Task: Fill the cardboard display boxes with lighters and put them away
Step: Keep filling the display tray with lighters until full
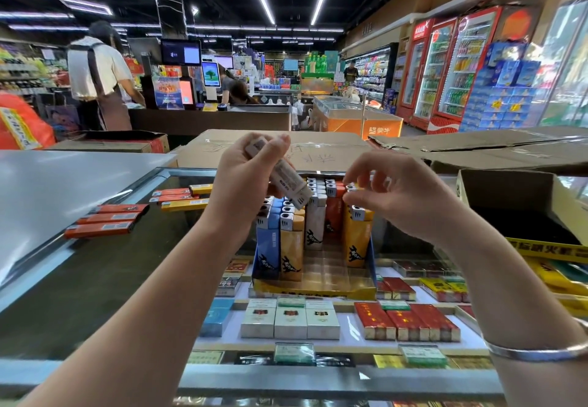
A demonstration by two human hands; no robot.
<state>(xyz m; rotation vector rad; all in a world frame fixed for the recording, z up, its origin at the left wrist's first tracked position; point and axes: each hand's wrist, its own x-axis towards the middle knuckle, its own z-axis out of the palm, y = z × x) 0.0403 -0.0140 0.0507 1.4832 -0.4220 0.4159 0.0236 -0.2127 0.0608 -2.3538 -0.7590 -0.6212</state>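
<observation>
A cardboard display box (318, 289) with a yellow front lip and blue sides stands on the glass counter, part filled with upright blue, yellow, white and orange lighters (291, 241). Its front middle slots are bare. My left hand (251, 168) grips white lighters (286, 181), tilted head-down over the box's left rows. My right hand (391, 190) hovers over the box's back right with curled fingers, fingertips pinching the top of an orange lighter (348, 188) there. More lighters, orange (105, 220) and yellow (184, 204), lie flat on the counter to the left.
An open brown carton (521, 203) stands at the right, and flattened cardboard (318, 149) lies behind the box. Cigarette packs (289, 319) fill the case under the glass. A grey sheet (63, 190) covers the counter's left. A person in an apron (98, 79) stands at the far checkout.
</observation>
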